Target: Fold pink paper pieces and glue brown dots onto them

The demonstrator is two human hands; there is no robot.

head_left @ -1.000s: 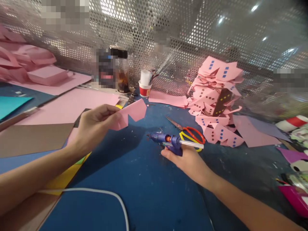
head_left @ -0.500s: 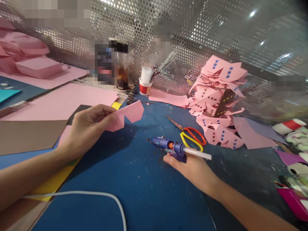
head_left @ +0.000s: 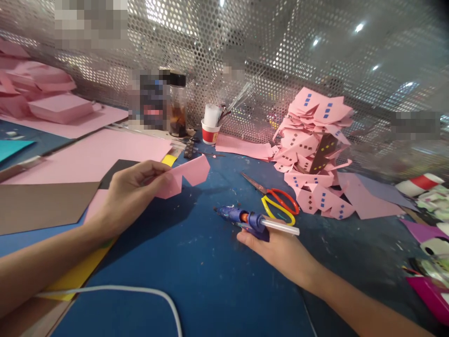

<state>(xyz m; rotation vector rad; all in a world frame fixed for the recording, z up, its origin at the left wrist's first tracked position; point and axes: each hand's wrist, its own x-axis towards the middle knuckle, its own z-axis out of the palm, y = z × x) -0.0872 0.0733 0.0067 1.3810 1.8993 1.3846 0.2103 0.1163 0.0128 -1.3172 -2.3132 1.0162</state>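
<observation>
Between the thumb and fingers of my left hand point(head_left: 135, 194) is a folded pink paper piece point(head_left: 196, 173) with a notch in its lower edge, raised above the blue table point(head_left: 196, 285). My right hand point(head_left: 280, 248) grips a blue hot glue gun point(head_left: 242, 219), its nozzle pointing left toward the paper but apart from it. A clear glue stick point(head_left: 280, 227) sticks out of the gun's back. Just beyond the gun lie scissors point(head_left: 280, 203) with red and yellow handles. The gun's grip and trigger are mostly hidden by my hand.
A tall pile of pink paper pieces point(head_left: 312, 145) with small squares stands at the right. Behind are a red-and-white cup point(head_left: 210, 133) and a dark-lidded bottle point(head_left: 177, 105). Pink sheets point(head_left: 105, 154) and a brown sheet point(head_left: 45, 206) lie left. A white cable point(head_left: 140, 289) curves in front.
The whole view has shifted slightly, with the background sitting lower. Both hands keep their holds; the glue gun appears slightly farther left and lower.
</observation>
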